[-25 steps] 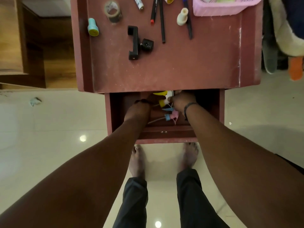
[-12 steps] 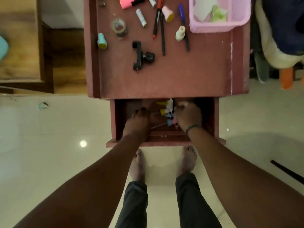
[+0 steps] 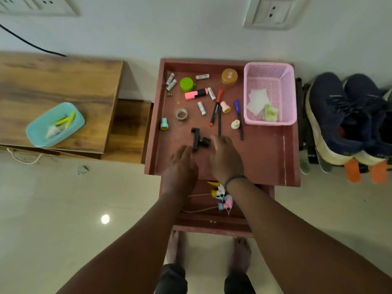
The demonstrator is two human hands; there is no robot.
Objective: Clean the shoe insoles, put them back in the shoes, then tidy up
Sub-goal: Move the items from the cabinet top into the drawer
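Motion blur obscures both empty, loosely spread hands, left hand (image 3: 182,164) and right hand (image 3: 226,160), now out of the open drawer (image 3: 212,221) above the red table (image 3: 265,158); shoes (image 3: 347,117) sit rightward, cropped.

dim, soft indoor light; a lamp glare spot on the glossy floor (image 3: 105,218), motion-blurred hands, wide-angle bending at edges.

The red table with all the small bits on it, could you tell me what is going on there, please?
A person stands at the red table, both hands empty and open over its top: left hand, right hand, near a black phone clamp. The drawer below is open, holding small spray nozzles. Dark blue shoes sit to the right.
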